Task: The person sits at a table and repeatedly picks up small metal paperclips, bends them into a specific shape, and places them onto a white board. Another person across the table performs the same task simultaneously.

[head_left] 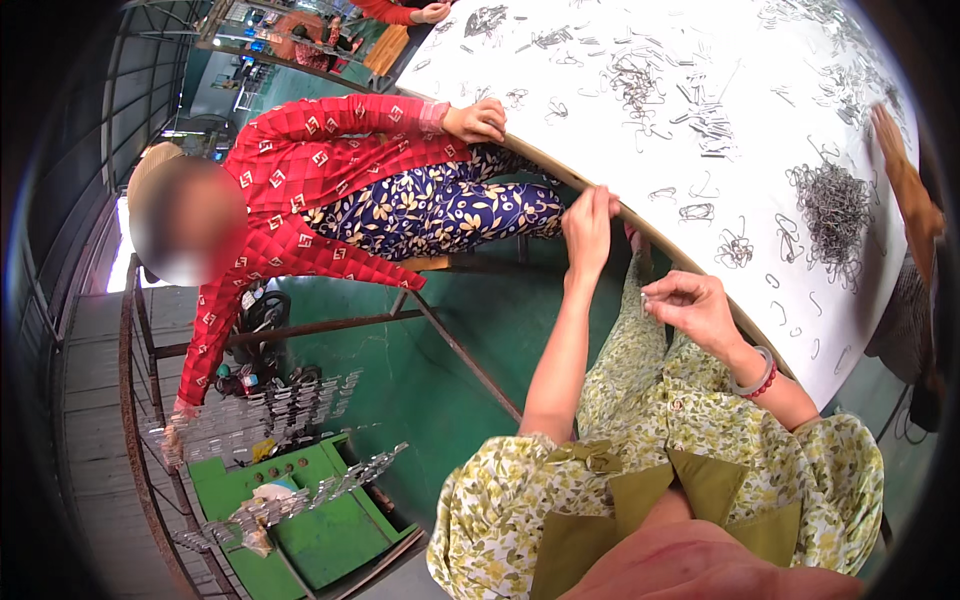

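Observation:
My left hand (590, 232) is at the near edge of a white-topped table (640, 170), fingers closed together; whatever may be between them is hidden. Lower and to the right, my right hand (695, 308) pinches a small silvery metal piece (646, 298) between thumb and fingers, over my lap. Its exact shape is too small to make out. On the tabletop beyond both hands lie loose bent wire hooks (735, 248), with a dense heap of hooks (832, 212) farther right.
At left, a person in a red patterned shirt (310, 160) rests one hand on the table edge and reaches toward a rack of hanging metal pieces (270, 410) above a green platform (300, 540). Another person's arm (905, 180) reaches over the table's right side. A metal frame (300, 330) crosses the left.

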{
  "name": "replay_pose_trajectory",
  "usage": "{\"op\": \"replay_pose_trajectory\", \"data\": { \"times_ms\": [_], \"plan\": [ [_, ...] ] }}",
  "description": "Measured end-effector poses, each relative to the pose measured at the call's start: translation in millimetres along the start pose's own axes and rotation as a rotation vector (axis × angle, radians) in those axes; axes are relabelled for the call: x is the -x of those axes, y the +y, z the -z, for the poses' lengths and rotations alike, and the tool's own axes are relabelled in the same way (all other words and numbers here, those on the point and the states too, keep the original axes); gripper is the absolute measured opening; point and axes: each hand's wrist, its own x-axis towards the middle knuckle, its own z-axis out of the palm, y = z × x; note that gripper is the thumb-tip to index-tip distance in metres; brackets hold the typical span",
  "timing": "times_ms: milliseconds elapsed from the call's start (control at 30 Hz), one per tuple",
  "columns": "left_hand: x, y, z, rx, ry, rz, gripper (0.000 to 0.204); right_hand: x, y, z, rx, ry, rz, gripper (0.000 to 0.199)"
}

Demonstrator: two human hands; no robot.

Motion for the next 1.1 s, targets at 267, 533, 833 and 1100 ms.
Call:
{"op": "replay_pose_trajectory", "data": {
  "times_ms": [267,533,833,1100],
  "plan": [
    [-91.1,-37.1,-75.5,-0.601,0.015,-0.191,0.016,5.2,-0.9,-0.9,0.079,0.018,0.006,0.015],
    [-46.2,-28.3,-19.4,-0.217,0.002,-0.185,0.009,8.4,-0.3,-14.1,0.09,0.019,0.079,0.016],
    [87.4,68.5,39.1,0.513,-0.15,0.031,0.01,8.3,-3.4,-10.6,0.234,0.156,0.175,0.015],
    [108.0,67.8,18.8,0.076,-0.028,-0.276,0.008,2.6,2.2,5.8,0.076,0.167,0.285,0.016]
  ]
}}
